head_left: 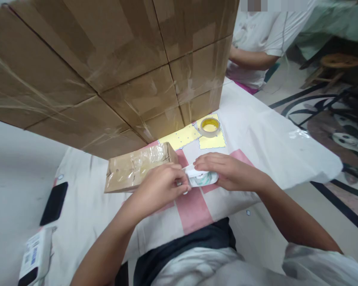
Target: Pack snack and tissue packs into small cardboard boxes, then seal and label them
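Observation:
Between my two hands, just above the pink and white cloth (193, 212), is a small white packet with teal print (203, 179). My left hand (167, 180) pinches its left end, thumb against bent fingers. Wrapped over its right end, my right hand (223, 171) has the fingers lying across the top. What exactly the packet is, I cannot make out. Right behind my left hand lies a brown box wrapped in clear tape (137, 167). A roll of clear tape (210, 127) with a yellow core rests beyond my right hand.
A tall wall of taped cardboard boxes (131, 71) fills the back. Yellow scalloped sheets (179, 137) lie at its foot. To the left are a black phone (54, 203) and a white pack (35, 254). Another person (256, 47) is at the far right, near a wooden stool (341, 61).

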Motion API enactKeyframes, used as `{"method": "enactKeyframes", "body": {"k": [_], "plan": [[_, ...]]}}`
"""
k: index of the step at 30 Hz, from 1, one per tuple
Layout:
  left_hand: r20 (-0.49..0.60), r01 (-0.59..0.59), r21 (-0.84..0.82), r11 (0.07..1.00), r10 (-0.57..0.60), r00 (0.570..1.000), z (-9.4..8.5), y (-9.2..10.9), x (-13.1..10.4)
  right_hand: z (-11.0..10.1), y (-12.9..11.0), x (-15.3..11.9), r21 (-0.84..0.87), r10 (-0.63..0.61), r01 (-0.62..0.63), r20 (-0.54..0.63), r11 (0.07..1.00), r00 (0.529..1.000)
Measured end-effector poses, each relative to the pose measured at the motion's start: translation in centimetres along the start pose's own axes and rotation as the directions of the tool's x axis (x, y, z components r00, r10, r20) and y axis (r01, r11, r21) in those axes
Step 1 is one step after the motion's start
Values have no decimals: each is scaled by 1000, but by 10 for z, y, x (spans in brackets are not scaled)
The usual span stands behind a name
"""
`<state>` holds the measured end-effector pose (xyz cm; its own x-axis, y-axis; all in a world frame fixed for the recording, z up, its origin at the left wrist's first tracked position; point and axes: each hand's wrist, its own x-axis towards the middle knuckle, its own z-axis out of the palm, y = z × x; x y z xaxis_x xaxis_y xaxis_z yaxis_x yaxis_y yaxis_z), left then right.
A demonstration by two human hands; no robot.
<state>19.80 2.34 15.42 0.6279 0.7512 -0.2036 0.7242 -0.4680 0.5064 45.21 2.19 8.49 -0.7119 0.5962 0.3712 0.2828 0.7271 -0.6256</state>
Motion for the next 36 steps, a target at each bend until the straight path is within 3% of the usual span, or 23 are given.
{"method": "enactKeyframes", "body": {"k": [4, 8, 16, 20, 26, 30, 33, 36], "plan": [[40, 71, -109, 992, -67, 997, -7, 5, -18, -2, 12, -18, 17, 23, -22, -72, 1000, 997], [19, 142, -92, 986, -141, 990, -10, 6, -35, -11, 25, -41, 49, 108, -101, -169, 994, 980], [112, 203, -183, 962, -185, 976, -4, -4, -40, -20, 18, -51, 314, 71, -35, -105, 949, 992], [210, 249, -123, 961, -220, 953, 6, -5, -49, -10, 13, -56, 393, 41, -10, -70, 920, 997], [303, 363, 11, 932, -349, 887, 28, -11, -67, 24, 8, -69, 505, 21, 6, -47, 863, 999], [327, 416, -206, 886, -338, 882, 38, -18, -75, 46, 3, -74, 611, 73, 33, -147, 791, 986], [369, 410, -473, 780, -248, 896, 38, -22, -75, 62, -8, -71, 719, 145, 74, -238, 691, 960], [461, 424, -608, 671, -137, 877, 38, -28, -70, 81, -25, -61, 814, 232, 104, -282, 572, 931]]}}
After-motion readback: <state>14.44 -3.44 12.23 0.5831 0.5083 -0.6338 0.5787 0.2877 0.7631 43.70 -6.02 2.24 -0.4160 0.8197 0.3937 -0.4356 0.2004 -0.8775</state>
